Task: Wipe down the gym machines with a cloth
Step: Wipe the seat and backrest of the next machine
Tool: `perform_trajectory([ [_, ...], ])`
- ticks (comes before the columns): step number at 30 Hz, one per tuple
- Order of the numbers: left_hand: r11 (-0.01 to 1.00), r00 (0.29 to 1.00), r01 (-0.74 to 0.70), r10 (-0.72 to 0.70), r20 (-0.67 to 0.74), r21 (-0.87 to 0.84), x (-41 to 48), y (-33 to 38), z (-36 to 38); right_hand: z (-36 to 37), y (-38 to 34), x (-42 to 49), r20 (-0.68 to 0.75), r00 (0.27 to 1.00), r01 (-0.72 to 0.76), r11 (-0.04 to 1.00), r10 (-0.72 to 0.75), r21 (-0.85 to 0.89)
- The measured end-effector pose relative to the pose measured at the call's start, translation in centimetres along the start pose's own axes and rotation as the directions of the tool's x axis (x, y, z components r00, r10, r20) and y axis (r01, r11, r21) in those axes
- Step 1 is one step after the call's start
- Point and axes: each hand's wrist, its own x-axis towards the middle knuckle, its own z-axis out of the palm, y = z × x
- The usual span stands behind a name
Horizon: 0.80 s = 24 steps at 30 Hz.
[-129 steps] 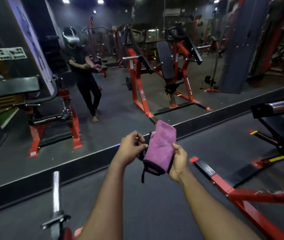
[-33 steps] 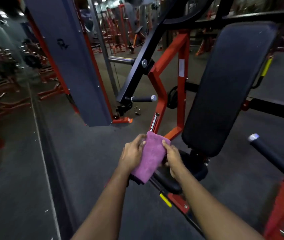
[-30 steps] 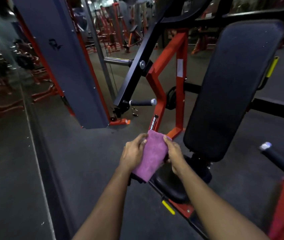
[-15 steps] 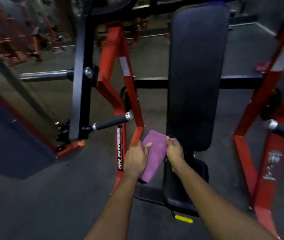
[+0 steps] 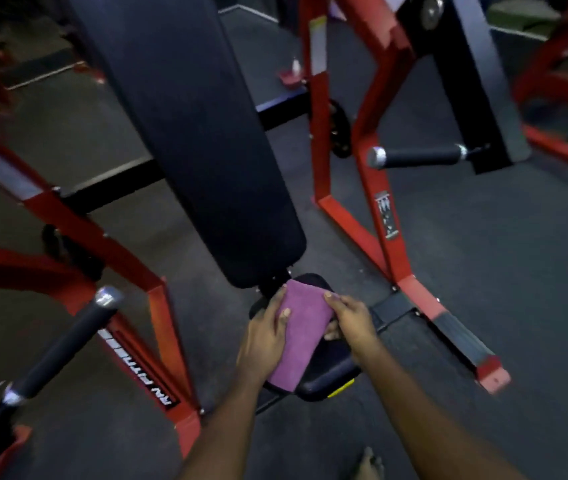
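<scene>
Left hand (image 5: 264,336) clamped on left long edge of cloth (image 5: 301,341): thumb on top face, index finger stretched up toward top corner, other fingers tucked along the edge. Right hand (image 5: 353,318) pinching cloth's right edge near top corner, thumb above, fingers curled under.

Cloth purple, folded into a long narrow pad, held flat between both hands. Top end leaning slightly toward 1 o'clock. Sits directly over black seat pad (image 5: 324,379), at about 6 o'clock from picture centre. Resting on it or just above it, cannot tell. Small yellow tab (image 5: 341,389) on seat pad's front edge, at 5 o'clock of cloth.

Back pad (image 5: 189,133) long, black, tilted, running from picture's 11 o'clock down to a rounded lower end just at 11 o'clock of cloth, apart from it.

Red frame (image 5: 372,209) of machine on both sides, with legs at 9 o'clock and 1 o'clock of hands. White lettering on the 8 o'clock leg, too soft to read.

Near handle (image 5: 64,344), black grip with metal cap, at 9 o'clock of hands, well apart. Far handle (image 5: 417,155), same build, at 1 o'clock, well apart.

Dark floor (image 5: 483,271) under everything. Bare foot (image 5: 367,462) at bottom edge, 6 o'clock, between the forearms.
</scene>
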Motion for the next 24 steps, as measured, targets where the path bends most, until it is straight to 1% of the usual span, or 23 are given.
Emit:
perform_trajectory([
  [2,0.998,0.996,-0.050,0.052,0.071,-0.031,1.3,-1.0,2.8,-2.1,2.4,0.6,-0.080,0.996,-0.044,0.995,0.050,0.085],
  [3,0.997,0.990,-0.069,0.071,0.118,-0.020,2.0,-1.5,4.4,-3.3,3.6,0.9,-0.151,0.986,-0.051,0.988,0.073,0.144],
  [5,0.997,0.972,-0.051,0.037,0.234,0.055,2.7,-2.4,7.3,-5.1,6.7,1.1,-0.273,0.956,-0.047,0.974,0.109,0.223],
  [6,0.991,0.954,-0.056,0.017,0.299,0.125,2.9,-3.0,9.2,-5.8,8.7,1.2,-0.324,0.937,-0.046,0.968,0.128,0.248],
  [8,0.967,0.933,-0.085,-0.007,0.360,0.241,2.7,-4.3,11.4,-6.1,12.0,1.0,-0.338,0.920,-0.090,0.945,0.200,0.314],
  [9,0.959,0.946,-0.093,0.001,0.324,0.267,2.7,-4.8,11.6,-5.7,12.9,1.1,-0.308,0.925,-0.113,0.934,0.224,0.339],
  [11,0.934,0.947,-0.210,0.121,0.297,0.290,2.9,-5.5,12.5,-5.1,15.2,1.2,-0.312,0.925,-0.093,0.925,0.217,0.367],
  [12,0.906,0.923,-0.313,0.219,0.316,0.285,2.9,-5.5,12.8,-4.8,16.0,1.4,-0.333,0.925,-0.055,0.931,0.184,0.360],
  [13,0.869,0.880,-0.414,0.306,0.362,0.272,2.9,-5.4,13.0,-4.6,16.8,1.5,-0.361,0.921,-0.014,0.936,0.149,0.351],
  [14,0.831,0.837,-0.489,0.362,0.411,0.266,2.8,-5.0,13.3,-4.5,17.4,1.6,-0.376,0.920,0.022,0.939,0.116,0.344],
  [15,0.807,0.803,-0.529,0.375,0.463,0.263,2.8,-4.7,13.5,-4.3,17.6,1.5,-0.383,0.919,0.050,0.939,0.090,0.340],
  [16,0.796,0.782,-0.544,0.367,0.503,0.266,3.0,-4.5,14.0,-4.1,17.8,1.5,-0.390,0.918,0.074,0.937,0.069,0.340],
  [18,0.811,0.782,-0.521,0.329,0.530,0.265,3.8,-4.4,15.1,-3.7,18.0,1.3,-0.391,0.919,0.098,0.932,0.049,0.348],
  [21,0.807,0.786,-0.521,0.326,0.526,0.278,5.0,-4.0,16.3,-3.1,18.5,1.2,-0.392,0.919,0.128,0.901,0.050,0.414],
  [24,0.796,0.794,-0.547,0.393,0.464,0.261,4.6,-4.5,16.3,-2.6,18.9,1.5,-0.403,0.914,0.149,0.880,0.051,0.450],
])
